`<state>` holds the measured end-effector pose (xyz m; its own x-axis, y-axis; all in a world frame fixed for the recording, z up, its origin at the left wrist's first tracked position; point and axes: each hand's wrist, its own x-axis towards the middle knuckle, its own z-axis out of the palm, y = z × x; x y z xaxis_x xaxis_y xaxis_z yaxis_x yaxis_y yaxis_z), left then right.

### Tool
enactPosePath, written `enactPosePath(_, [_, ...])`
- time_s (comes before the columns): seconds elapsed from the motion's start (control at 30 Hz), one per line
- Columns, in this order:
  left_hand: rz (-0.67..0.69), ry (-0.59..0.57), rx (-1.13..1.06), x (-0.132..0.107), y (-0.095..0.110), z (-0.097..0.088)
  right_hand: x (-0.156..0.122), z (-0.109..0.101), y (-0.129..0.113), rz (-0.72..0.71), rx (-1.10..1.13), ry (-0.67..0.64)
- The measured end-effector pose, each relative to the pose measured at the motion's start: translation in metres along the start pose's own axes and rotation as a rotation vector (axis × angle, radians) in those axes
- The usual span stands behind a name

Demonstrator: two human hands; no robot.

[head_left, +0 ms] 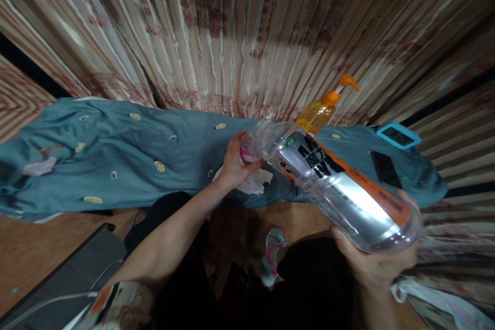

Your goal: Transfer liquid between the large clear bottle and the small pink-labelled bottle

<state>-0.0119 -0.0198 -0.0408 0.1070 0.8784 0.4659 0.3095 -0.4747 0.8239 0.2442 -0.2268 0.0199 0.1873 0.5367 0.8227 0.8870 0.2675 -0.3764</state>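
A large clear plastic bottle point(340, 180) with a silver, orange and black label is held tilted across the front of me. My right hand point(381, 260) cups its lower end from below, fingers around the base. At the upper-left end, my left hand point(234, 165) is closed around the clear neck part, where a pink patch point(246, 154) shows. I cannot tell whether that patch is a cap or a separate piece. Crumpled white tissue point(253, 182) lies on the cloth below my left hand. Behind the bottle stands a pump bottle point(317, 113) of yellow liquid with an orange pump.
A teal patterned cloth point(127, 160) covers the long surface. On its right side are a blue-framed digital clock point(398, 135) and a black phone point(385, 169). Another tissue point(39, 166) lies far left. Pleated curtains point(240, 36) hang behind. A dark box-like object point(69, 273) stands lower left.
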Motion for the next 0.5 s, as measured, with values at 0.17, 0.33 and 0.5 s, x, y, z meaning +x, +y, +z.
enactPosePath(0.17, [-0.004, 0.001, -0.005, 0.0005, 0.0014, 0.0001, 0.0003, 0.0015, -0.0013, 0.016, 0.013, 0.008])
enactPosePath(0.33, [0.001, -0.002, 0.002, 0.0004, 0.0017, 0.0000, -0.0003, 0.0017, -0.0012, 0.017, 0.024, 0.006])
enactPosePath(0.5, [0.022, 0.003, 0.001, 0.0003, 0.0003, 0.0002, -0.0013, 0.0013, 0.0011, -0.002, 0.031, -0.008])
